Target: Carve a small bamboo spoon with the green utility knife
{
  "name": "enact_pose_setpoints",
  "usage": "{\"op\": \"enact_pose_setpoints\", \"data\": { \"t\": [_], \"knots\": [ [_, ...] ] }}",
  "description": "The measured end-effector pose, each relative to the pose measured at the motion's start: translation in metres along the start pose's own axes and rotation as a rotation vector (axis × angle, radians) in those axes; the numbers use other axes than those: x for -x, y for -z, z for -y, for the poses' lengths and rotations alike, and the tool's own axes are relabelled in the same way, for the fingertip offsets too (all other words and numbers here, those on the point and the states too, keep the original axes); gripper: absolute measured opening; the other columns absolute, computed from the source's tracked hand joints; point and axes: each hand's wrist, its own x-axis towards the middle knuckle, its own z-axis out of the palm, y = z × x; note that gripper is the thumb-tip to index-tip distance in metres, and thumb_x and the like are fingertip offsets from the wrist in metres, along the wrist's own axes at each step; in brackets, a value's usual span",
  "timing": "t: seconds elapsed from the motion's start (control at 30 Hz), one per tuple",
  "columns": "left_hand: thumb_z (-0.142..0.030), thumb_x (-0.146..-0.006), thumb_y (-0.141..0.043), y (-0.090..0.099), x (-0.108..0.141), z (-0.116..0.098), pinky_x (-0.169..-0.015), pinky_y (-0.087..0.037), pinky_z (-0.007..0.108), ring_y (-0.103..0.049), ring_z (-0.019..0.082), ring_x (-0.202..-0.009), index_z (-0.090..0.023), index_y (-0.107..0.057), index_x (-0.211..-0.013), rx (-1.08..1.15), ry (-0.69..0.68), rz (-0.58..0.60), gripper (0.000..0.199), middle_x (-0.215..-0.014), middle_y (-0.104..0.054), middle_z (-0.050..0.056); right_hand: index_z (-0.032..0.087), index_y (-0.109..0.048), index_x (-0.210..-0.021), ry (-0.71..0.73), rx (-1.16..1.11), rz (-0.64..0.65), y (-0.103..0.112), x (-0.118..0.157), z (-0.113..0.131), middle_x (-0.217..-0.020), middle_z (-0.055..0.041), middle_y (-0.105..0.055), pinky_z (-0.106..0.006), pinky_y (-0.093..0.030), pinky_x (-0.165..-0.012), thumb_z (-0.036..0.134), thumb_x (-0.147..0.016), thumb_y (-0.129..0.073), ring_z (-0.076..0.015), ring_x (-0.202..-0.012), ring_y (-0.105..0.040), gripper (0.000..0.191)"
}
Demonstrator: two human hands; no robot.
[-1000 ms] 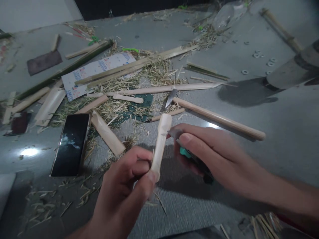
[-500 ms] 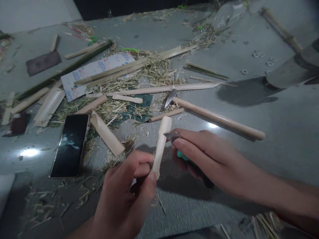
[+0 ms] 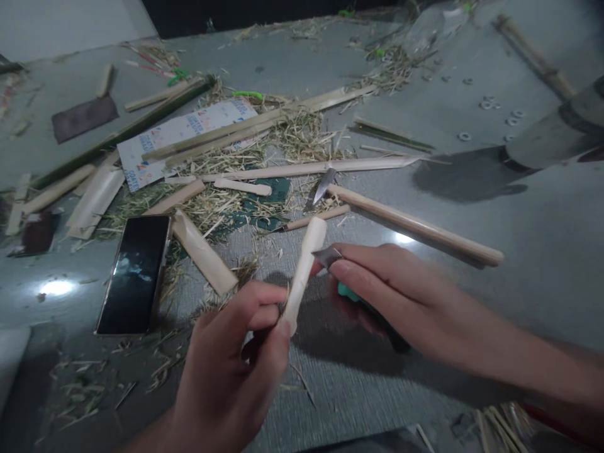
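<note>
My left hand (image 3: pixel 236 365) pinches the lower end of a short pale bamboo piece (image 3: pixel 304 264), holding it tilted up and to the right above the table. My right hand (image 3: pixel 391 296) grips a utility knife (image 3: pixel 352 292) with a teal handle. Its grey blade tip rests against the right side of the bamboo piece near its rounded top. My index finger lies along the back of the blade.
A phone (image 3: pixel 134 274) lies face up at the left. Bamboo strips, shavings and a long rounded stick (image 3: pixel 415 225) cover the grey table (image 3: pixel 519 251). A second small blade (image 3: pixel 323 187) lies beyond the hands, and several washers (image 3: pixel 500 116) sit at the far right.
The knife blade has slid a little up along the bamboo piece's right side, and my left hand has shifted slightly with the piece.
</note>
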Motion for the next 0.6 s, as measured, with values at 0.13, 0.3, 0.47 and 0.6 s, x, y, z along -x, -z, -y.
{"op": "enact_pose_setpoints", "data": {
  "t": [0.13, 0.3, 0.47, 0.6],
  "knots": [
    [-0.01, -0.099, -0.057, 0.0001, -0.0016, -0.0008, -0.046, -0.037, 0.012, -0.047, 0.005, -0.047, -0.032, -0.063, -0.107, 0.023, 0.009, 0.016, 0.024, -0.06, -0.058, -0.013, 0.023, -0.064, -0.087, -0.036, -0.108, 0.053, 0.0008, 0.0008, 0.0021, -0.065, 0.0056, -0.062, -0.02, -0.043, -0.047, 0.043, -0.116, -0.04, -0.0075, -0.052, -0.056, 0.043],
    [-0.01, -0.1, -0.055, 0.0022, -0.0028, 0.0, -0.049, -0.04, 0.011, -0.05, 0.004, -0.05, -0.031, -0.065, -0.106, 0.089, 0.043, 0.049, 0.024, -0.061, -0.057, -0.012, 0.026, -0.068, -0.099, -0.07, -0.175, 0.083, 0.0012, 0.0013, 0.002, -0.068, 0.0058, -0.063, -0.02, -0.044, -0.046, 0.045, -0.116, -0.039, -0.0086, -0.053, -0.056, 0.039],
    [-0.011, -0.1, -0.055, 0.0022, -0.0008, 0.0004, -0.047, -0.039, 0.014, -0.048, 0.006, -0.049, -0.03, -0.065, -0.105, 0.079, 0.043, 0.033, 0.022, -0.059, -0.056, -0.011, 0.025, -0.069, -0.1, -0.091, -0.172, 0.095, 0.0003, -0.0003, 0.0029, -0.067, 0.0054, -0.062, -0.019, -0.042, -0.045, 0.043, -0.116, -0.038, -0.0084, -0.052, -0.053, 0.039],
    [-0.012, -0.099, -0.056, 0.0015, 0.0002, 0.0, -0.044, -0.037, 0.016, -0.046, 0.007, -0.047, -0.028, -0.066, -0.102, 0.064, 0.051, 0.01, 0.019, -0.057, -0.056, -0.01, 0.024, -0.068, -0.1, -0.116, -0.206, 0.113, 0.0006, 0.0001, 0.0044, -0.068, 0.0047, -0.062, -0.018, -0.042, -0.044, 0.043, -0.116, -0.037, -0.008, -0.05, -0.052, 0.04]
  ]
}}
